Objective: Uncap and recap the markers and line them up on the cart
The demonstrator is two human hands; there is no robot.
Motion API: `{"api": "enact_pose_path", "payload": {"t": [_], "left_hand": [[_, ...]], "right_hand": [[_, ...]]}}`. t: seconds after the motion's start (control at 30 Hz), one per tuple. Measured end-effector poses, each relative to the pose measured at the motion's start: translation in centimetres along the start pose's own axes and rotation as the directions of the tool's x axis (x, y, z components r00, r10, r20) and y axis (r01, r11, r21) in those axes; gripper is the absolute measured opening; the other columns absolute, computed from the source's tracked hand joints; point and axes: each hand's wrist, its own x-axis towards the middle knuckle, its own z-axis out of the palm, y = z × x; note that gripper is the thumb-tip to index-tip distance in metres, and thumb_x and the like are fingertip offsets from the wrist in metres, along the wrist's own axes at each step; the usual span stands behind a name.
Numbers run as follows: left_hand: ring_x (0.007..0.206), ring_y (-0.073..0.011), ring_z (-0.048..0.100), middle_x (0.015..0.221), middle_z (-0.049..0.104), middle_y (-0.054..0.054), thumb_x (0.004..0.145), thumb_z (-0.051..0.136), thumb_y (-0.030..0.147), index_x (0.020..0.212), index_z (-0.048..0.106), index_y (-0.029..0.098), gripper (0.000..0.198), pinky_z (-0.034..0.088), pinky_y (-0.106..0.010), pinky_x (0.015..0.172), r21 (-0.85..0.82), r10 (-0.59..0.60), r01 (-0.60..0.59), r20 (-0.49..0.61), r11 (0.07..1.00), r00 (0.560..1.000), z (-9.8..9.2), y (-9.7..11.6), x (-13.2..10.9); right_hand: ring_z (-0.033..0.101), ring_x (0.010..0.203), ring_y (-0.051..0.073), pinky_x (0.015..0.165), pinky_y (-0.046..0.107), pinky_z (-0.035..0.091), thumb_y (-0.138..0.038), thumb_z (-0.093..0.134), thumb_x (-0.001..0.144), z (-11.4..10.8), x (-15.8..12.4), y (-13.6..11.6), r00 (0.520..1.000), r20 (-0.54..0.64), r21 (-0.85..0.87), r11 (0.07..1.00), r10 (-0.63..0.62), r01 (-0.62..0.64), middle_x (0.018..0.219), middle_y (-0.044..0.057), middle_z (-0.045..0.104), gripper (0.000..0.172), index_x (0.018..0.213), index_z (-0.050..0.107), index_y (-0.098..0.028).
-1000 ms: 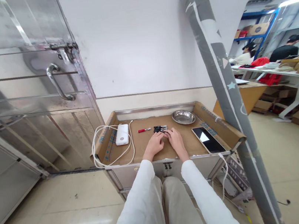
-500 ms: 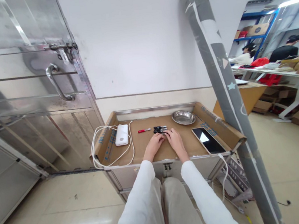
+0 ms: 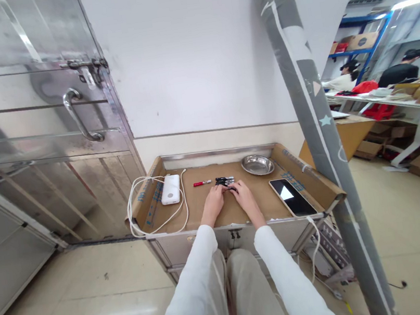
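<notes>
My left hand [image 3: 214,204] and my right hand [image 3: 245,198] are close together over the brown cardboard-lined top. The fingertips of both pinch a dark pen [image 3: 228,187] between them, one hand at each end; most of it is covered by the fingers. Just beyond lie several black pens [image 3: 224,180] side by side, with pale markings. Left of these, a single red pen [image 3: 202,183] with a silvery-white end lies on the cardboard [image 3: 198,209].
A white power bank [image 3: 170,189] with a looped white cable [image 3: 134,216] lies left. On the right are a shallow metal bowl [image 3: 257,165] and a phone [image 3: 292,197]. A tall grey patterned roll [image 3: 305,80] leans beside the cabinet. Two people sit far right.
The fingers have shifted slightly around the dark pen, which now lies more hidden between the fingertips. The other things stay where they were.
</notes>
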Motion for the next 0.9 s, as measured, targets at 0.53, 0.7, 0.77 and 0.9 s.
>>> {"api": "enact_pose_path", "payload": {"t": [0.53, 0.7, 0.77, 0.9], "left_hand": [[0.094, -0.0201, 0.054, 0.097, 0.059, -0.008, 0.087, 0.046, 0.009, 0.092, 0.057, 0.016, 0.014, 0.044, -0.036, 0.088, -0.001, -0.034, 0.034, 0.004, 0.999, 0.999, 0.29, -0.57, 0.47], [0.094, -0.0188, 0.054, 0.096, 0.057, -0.007, 0.087, 0.046, 0.01, 0.091, 0.058, 0.017, 0.014, 0.045, -0.036, 0.089, -0.073, -0.037, 0.037, -0.008, 0.997, 0.999, 0.74, -0.94, 0.53], [0.094, -0.0187, 0.054, 0.095, 0.058, -0.007, 0.087, 0.046, 0.01, 0.088, 0.058, 0.017, 0.015, 0.045, -0.036, 0.089, -0.082, -0.025, 0.025, -0.009, 0.996, 1.0, 0.8, -1.01, 0.52], [0.092, -0.0192, 0.054, 0.094, 0.059, -0.007, 0.086, 0.045, 0.008, 0.088, 0.059, 0.017, 0.017, 0.046, -0.036, 0.088, -0.073, -0.03, 0.03, 0.003, 0.997, 1.0, 0.66, -0.94, 0.4]], "right_hand": [[0.058, 0.084, 0.016, 0.084, 0.03, 0.047, -0.013, 0.041, 0.085, -0.06, 0.07, -0.03, 1.0, 0.006, -0.004, 1.0, 0.001, -0.001, 0.096, 0.006, 0.056, 0.024, 0.096, 0.062, -0.019], [0.057, 0.083, 0.016, 0.082, 0.029, 0.046, -0.014, 0.04, 0.085, -0.03, 0.17, -0.12, 1.0, -0.009, -0.035, 0.999, -0.009, 0.009, 0.094, 0.006, 0.055, 0.023, 0.091, 0.061, -0.017], [0.057, 0.082, 0.016, 0.081, 0.029, 0.045, -0.014, 0.039, 0.085, -0.03, 0.15, -0.18, 1.0, -0.011, -0.049, 0.999, -0.006, 0.006, 0.094, 0.006, 0.055, 0.023, 0.089, 0.061, -0.017], [0.056, 0.082, 0.016, 0.08, 0.028, 0.044, -0.013, 0.038, 0.084, -0.13, -0.01, -0.31, 1.0, -0.019, -0.1, 0.995, 0.02, -0.022, 0.095, 0.006, 0.055, 0.025, 0.09, 0.062, -0.018]]}}
